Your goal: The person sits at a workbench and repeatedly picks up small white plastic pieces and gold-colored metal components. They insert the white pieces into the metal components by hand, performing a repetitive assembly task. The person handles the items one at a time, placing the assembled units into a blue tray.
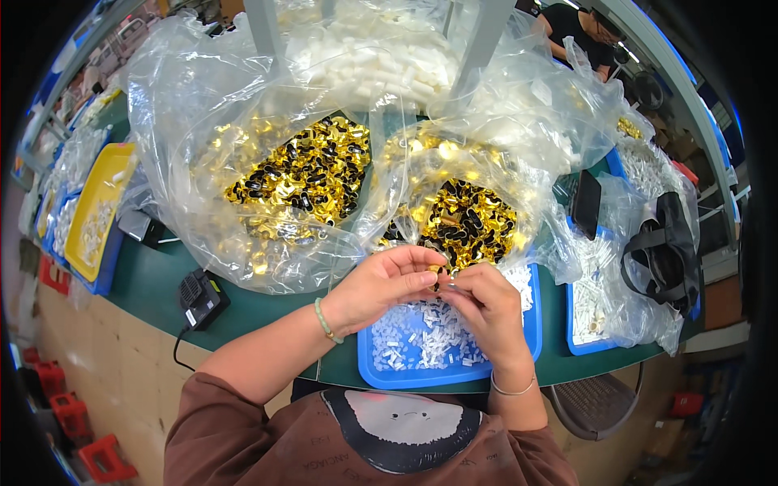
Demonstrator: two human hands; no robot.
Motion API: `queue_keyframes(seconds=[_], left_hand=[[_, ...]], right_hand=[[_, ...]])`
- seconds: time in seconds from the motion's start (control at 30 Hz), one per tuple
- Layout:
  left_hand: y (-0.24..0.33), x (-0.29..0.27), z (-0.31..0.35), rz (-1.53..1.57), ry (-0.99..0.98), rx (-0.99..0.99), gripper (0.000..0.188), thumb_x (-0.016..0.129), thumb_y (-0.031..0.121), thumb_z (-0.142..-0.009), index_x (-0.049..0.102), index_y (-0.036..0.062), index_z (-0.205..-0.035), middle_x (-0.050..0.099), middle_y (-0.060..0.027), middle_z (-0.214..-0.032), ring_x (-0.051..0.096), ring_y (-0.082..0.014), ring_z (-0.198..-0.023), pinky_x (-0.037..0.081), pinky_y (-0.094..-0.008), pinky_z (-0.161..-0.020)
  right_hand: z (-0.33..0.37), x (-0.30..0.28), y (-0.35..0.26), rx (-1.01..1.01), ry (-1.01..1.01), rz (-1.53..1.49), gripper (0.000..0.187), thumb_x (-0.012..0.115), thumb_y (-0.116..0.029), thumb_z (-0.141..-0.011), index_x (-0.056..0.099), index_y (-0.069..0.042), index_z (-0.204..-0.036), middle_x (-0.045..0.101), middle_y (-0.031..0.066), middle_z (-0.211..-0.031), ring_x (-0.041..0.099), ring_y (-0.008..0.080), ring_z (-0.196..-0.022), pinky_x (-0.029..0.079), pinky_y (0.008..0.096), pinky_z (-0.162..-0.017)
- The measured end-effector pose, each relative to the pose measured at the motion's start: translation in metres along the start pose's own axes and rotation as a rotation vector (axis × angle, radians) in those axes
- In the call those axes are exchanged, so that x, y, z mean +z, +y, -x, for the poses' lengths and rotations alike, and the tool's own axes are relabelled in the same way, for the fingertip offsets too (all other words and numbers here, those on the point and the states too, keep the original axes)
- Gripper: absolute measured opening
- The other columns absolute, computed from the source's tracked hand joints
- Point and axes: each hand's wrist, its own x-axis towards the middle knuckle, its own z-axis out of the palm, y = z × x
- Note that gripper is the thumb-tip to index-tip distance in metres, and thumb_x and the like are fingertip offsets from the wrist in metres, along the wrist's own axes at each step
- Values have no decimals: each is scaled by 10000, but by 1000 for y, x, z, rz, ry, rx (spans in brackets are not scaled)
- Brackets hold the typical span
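Note:
Over a blue tray (454,374) of small white plastic pieces (425,336), my two hands meet fingertip to fingertip. My left hand (389,283) is closed, thumb and fingers pinching a small gold-coloured part (438,274). My right hand (490,304) is closed too, its thumb and forefinger pressed together beside that part. What the right fingertips grip is too small and covered to make out. Just beyond the hands, a clear plastic bag (397,190) lies open over black and gold parts (474,223).
Another open bag of black and gold parts (312,174) lies left on the green table (259,312). A black device (201,298) with a cord is near its edge. Rightward are a blue tray (598,348) of white pieces and a black bag (664,251). Yellow tray (83,219) far left.

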Motion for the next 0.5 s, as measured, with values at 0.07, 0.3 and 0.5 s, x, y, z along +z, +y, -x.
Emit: queue_keyframes(seconds=[0.07, 0.3, 0.5], left_hand=[[-2, -3, -1, 17, -23, -17, 238, 592, 75, -954, 572, 56, -1190, 628, -53, -1114, 612, -151, -1078, 512, -330, -955], [-6, -5, -5, 41, 12, 42, 244, 578, 81, -963, 564, 57, -1205, 628, -57, -1103, 611, -154, -1074, 505, -331, -958], [-3, -10, -6, 24, 62, 103, 264, 584, 93, -962, 562, 64, -1223, 629, -33, -1105, 609, -125, -1040, 500, -297, -925]], right_hand=[[0, 1, 0, -4, 44, 5, 155, 756, 15, -754, 670, -15, -880, 639, 93, -818, 631, 214, -687, 499, 290, -590], [-1, -10, -2, 138, -70, 123, 171, 759, -36, -763, 664, -11, -903, 635, 116, -806, 642, 244, -688, 504, 319, -600], [8, -28, 8, 221, -408, 246, 192, 758, -158, -762, 646, -21, -834, 641, 109, -794, 642, 287, -705, 495, 372, -635]])
